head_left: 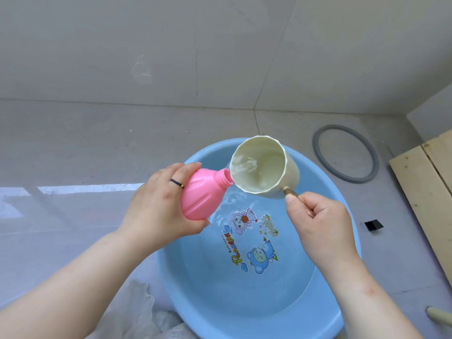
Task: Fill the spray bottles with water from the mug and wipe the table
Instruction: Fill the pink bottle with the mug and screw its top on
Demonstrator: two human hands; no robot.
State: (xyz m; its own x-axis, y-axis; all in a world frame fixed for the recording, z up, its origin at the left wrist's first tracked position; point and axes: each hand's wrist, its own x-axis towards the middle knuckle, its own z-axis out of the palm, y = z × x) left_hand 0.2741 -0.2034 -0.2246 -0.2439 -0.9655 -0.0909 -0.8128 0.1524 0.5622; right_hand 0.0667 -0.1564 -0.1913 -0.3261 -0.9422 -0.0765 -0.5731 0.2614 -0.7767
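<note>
We are holding a pink spray bottle (199, 195), with no cap or spray head on it, in our left hand (159, 204). The fingers and thumb are curling round its rounded body, and a dark ring (176, 183) is showing on one finger. The bottle is tilting, its threaded neck pointing up and to the right, and it is hanging over the left part of a blue basin (215, 311). Our right hand (318, 221) is gripping the brownish handle (291, 192) of a cream mug (265, 165), the thumb lying along the handle and the other fingers folding under it. We are tipping the mug toward the bottle so that its rim is touching or just beside the bottle's mouth. Water is sitting in the mug's lower side, and a thin clear stream is running at the lip. Some of it is spilling past the neck into the basin below, where the surface is rippling. The basin is holding shallow water over cartoon stickers (249, 236) on its bottom, and it is standing on a grey tiled floor (97, 148). A grey rubber ring (352, 179) is lying flat on the floor beyond the basin to the right, with pale wooden boards (420, 189) farther right and a small black piece (373, 225) near them. Crumpled clear plastic (146, 309) is lying at the basin's near left edge.
</note>
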